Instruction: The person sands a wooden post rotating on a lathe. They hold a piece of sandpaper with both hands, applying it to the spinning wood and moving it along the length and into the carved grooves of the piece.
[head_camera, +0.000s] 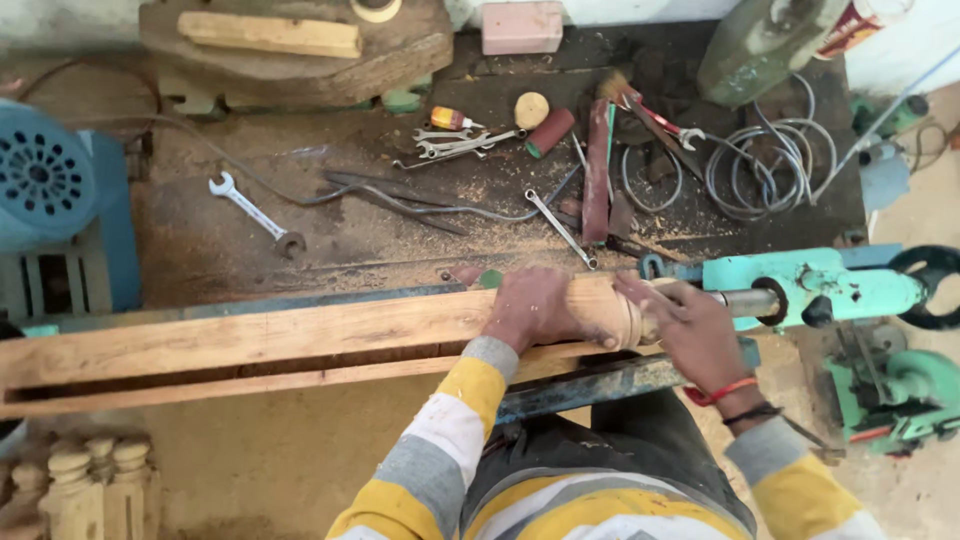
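Observation:
A long wooden workpiece (250, 335) lies across a lathe, square along most of its length and turned round with grooves at its right end (618, 312). My left hand (532, 305) rests over the wood just left of the turned part, fingers wrapped on it. At the turned end sits my right hand (690, 330), fingers touching the wood next to the teal tailstock (820, 285) and its metal spindle (745, 300). A red thread band circles my right wrist.
Behind the lathe a dusty bench holds wrenches (248, 210), a screwdriver (452, 119), a red file (598, 170), coiled wire (765, 165) and a pink block (522, 27). A blue motor (45, 180) stands at left. Turned wooden posts (85, 480) stand bottom left.

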